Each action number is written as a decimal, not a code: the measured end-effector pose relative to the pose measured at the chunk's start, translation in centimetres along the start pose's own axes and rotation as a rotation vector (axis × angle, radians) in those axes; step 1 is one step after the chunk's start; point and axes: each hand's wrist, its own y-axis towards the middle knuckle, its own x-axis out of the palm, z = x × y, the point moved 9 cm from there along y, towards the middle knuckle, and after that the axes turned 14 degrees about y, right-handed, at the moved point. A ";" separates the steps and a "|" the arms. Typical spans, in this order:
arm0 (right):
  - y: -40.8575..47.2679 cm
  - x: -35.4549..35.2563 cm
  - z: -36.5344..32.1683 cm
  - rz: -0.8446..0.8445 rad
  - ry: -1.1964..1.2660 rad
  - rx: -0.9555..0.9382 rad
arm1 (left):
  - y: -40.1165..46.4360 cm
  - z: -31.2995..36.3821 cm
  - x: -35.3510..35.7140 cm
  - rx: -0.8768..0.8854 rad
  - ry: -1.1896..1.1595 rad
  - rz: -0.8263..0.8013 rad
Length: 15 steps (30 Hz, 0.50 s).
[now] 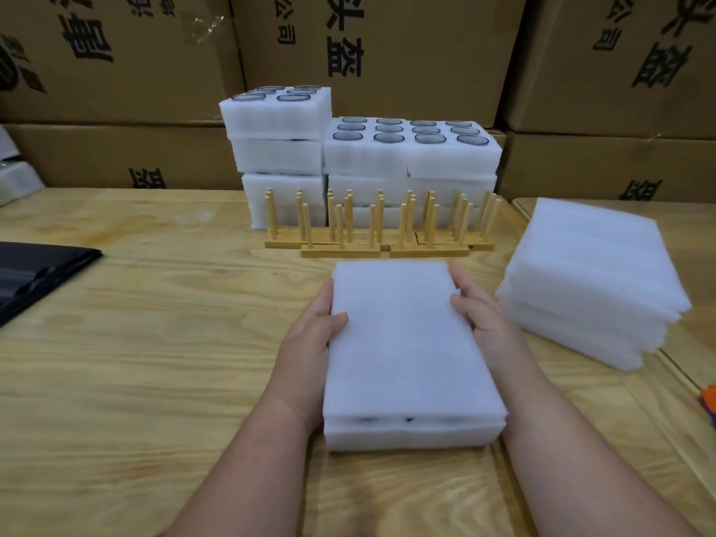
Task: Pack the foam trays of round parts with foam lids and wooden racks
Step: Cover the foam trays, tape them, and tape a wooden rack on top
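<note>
Cardboard cartons [387, 52] wall the back of the plywood tabletop [155, 362]. Before them stand stacked foam trays of round parts [410, 149], then wooden racks [379, 226] and a foam lid pile [589, 281]. Nearest lies a lidded foam tray [407, 358] — left hand [310, 343] and right hand [484, 319] clasp its sides, fingers curled on it.

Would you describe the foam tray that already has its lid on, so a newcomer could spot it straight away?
Start at the wooden table and look at its near middle, in front of the row of wooden racks. There the covered foam tray lies between the left hand and the right hand. Unlike the stacked trays behind, its top is plain white, with no round parts showing.
</note>
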 end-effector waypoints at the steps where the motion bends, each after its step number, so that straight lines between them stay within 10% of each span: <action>1: 0.0 0.0 0.0 -0.005 0.008 0.002 | -0.1 0.1 0.1 0.008 -0.003 -0.003; 11: 0.1 0.3 0.2 -0.075 0.031 0.010 | -0.3 0.3 0.5 0.054 -0.064 -0.027; 15: 0.5 -0.6 0.5 0.014 0.154 0.053 | 0.8 -0.1 -4.5 0.063 -0.281 0.367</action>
